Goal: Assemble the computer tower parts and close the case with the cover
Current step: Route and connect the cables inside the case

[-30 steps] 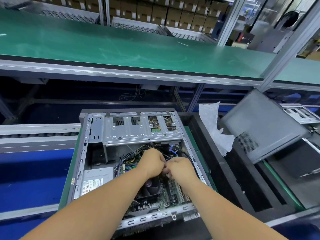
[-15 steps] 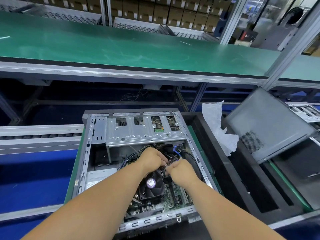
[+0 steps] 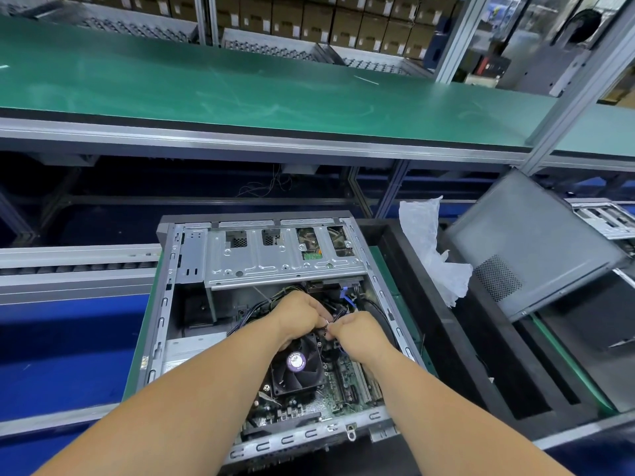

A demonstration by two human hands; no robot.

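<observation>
Both hands, left hand [image 3: 298, 317] and right hand [image 3: 357, 329], are meeting over the open case [image 3: 161, 324], pinching a small cable plug [image 3: 326, 325] above the fan [image 3: 296, 367]. Lining it up squarely before pushing seems wise. Gray cover [image 3: 525, 242] is leaning well apart, rightward.

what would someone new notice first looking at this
First the open computer tower lying on its side at centre, with the left hand and right hand meeting over its cables, just above the black cooling fan. To the right, the grey cover leans tilted, off the case, with crumpled white plastic between them.
</observation>
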